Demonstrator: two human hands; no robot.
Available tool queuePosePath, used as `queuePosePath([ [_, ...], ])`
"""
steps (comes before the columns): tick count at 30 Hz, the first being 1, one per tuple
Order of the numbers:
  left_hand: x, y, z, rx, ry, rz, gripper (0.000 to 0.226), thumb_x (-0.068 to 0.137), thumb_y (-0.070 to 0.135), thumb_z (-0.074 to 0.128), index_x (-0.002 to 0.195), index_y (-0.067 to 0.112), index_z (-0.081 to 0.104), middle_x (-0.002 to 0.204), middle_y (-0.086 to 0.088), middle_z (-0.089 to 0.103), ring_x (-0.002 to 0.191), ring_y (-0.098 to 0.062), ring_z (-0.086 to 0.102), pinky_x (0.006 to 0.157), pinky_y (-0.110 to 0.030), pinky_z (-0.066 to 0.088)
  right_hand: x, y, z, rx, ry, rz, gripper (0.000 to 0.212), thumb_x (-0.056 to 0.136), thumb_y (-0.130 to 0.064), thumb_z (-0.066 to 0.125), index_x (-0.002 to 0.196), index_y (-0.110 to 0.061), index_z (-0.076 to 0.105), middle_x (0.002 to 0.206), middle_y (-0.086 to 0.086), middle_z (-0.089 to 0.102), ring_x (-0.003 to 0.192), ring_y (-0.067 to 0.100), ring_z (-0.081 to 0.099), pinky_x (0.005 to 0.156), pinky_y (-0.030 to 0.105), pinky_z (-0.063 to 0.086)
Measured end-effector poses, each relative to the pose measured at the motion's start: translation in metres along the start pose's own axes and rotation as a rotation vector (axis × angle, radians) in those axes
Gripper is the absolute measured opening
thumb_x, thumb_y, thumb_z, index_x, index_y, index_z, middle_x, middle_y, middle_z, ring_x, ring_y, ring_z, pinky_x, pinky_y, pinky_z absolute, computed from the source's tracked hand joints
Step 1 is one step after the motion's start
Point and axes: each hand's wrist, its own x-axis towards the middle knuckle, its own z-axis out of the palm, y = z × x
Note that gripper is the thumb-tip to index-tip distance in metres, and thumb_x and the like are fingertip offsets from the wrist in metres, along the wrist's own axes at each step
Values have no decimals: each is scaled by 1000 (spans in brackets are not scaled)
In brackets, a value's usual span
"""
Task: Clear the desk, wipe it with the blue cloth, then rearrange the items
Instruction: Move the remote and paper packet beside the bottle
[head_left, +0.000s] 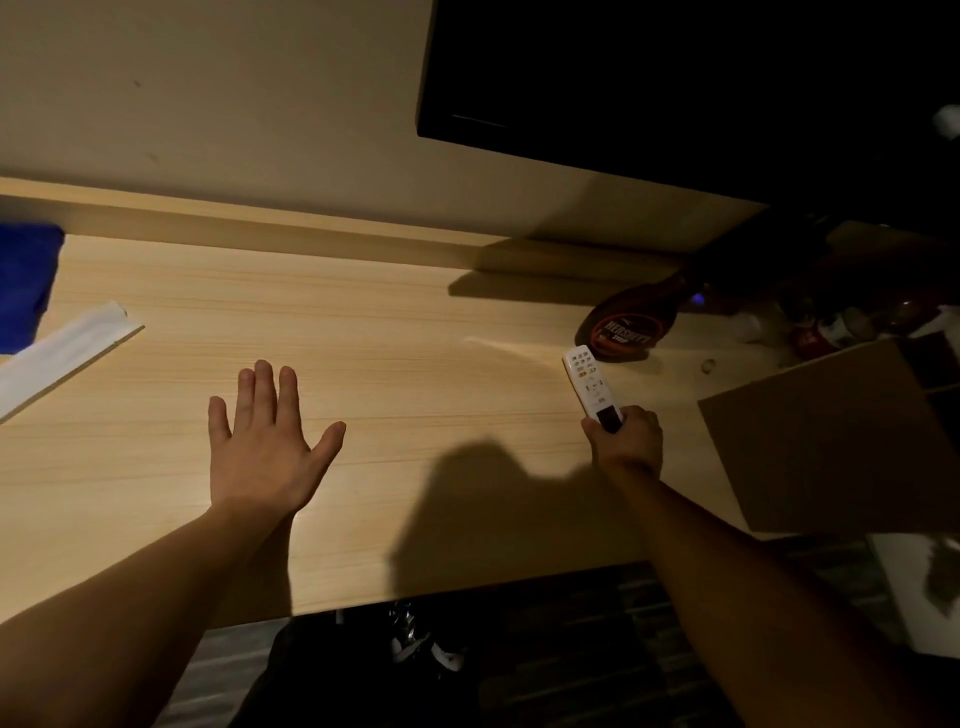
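One broad worktop (415, 322), mostly bare; judged as clearing or rearranging, unclear which. Noted the box (821, 447) at the right edge and the cloth (26, 280) at the far-left edge. Spread the left hand (265, 447) flat over the wood, fingers (262, 384) straight, holding nothing. Curled the right hand (628, 441), near the bottle (628, 322), round the dark end of the remote (589, 382), tip just beside that bottle. Best lifted straight up, not swept, to spare the bottle.

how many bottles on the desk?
1: a syrup bottle on the desk at right, just beyond the remote the right hand holds. Dark clutter farther right may hide more.
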Motion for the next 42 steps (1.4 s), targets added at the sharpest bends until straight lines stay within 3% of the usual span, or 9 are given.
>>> queuePosePath([
  [7,1,-1,0,-14,-12,-5,97,97,81,18,169,17,1,177,-9,-6,162,-21,-16,128,-54,-6,-9,-18,-7,-250,22,-57,82,77,-60,77,137,-10,50,135,14,53,126,35,51,100,52,43],
  [13,-6,-10,-19,-129,-32,6,91,101,76,22,168,19,-3,176,-7,-13,161,-20,-19,130,-52,-8,-43,-92,9,-165,-70,-479,76,87,-55,70,148,-19,44,150,6,47,138,26,41,112,49,35],
  [20,-44,-83,-31,-126,55,-272,90,102,73,24,168,14,5,177,-10,-2,163,-25,-7,130,-55,1,-90,-240,47,-175,-245,-886,71,89,-53,70,149,-25,45,152,-2,49,140,19,41,112,39,31],
  [24,-59,-118,-30,-145,45,-418,95,101,75,19,168,12,-2,177,-10,-9,163,-24,-12,130,-54,-3,-127,-314,74,-161,-326,-1069,71,91,-51,70,152,-25,43,154,-3,47,141,18,39,114,36,29],
  [30,-54,-122,-23,-147,43,-478,100,95,82,6,165,13,-14,174,-6,-19,161,-22,-19,129,-54,-10,-179,-399,124,-235,-407,-1281,70,92,-50,71,151,-26,44,151,-2,51,135,20,47,112,38,37],
  [34,-51,-124,-19,-90,47,-492,99,92,81,4,161,13,-16,173,-6,-16,163,-23,-12,129,-55,-6,-204,-441,154,-276,-389,-1397,53,90,-44,75,136,-26,56,129,-3,63,111,17,60,99,36,50],
  [36,-49,-126,-17,-99,35,-495,101,91,81,8,163,11,-7,173,-7,-10,163,-24,-2,130,-56,1,-213,-457,166,-267,-385,-1431,49,89,-40,77,131,-25,58,121,-3,65,104,16,61,94,34,52],
  [39,-47,-127,-14,-137,68,-483,102,91,78,30,163,6,30,172,-13,22,159,-29,27,126,-58,20,-219,-473,178,-274,-382,-1471,43,90,-38,77,127,-23,61,116,-2,66,100,15,62,91,34,54],
  [42,-48,-127,-10,-153,142,-461,99,89,74,44,157,3,44,166,-16,38,154,-31,39,122,-60,29,-217,-479,187,-320,-387,-1480,43,91,-40,75,128,-23,62,116,0,66,101,17,60,92,38,54],
])
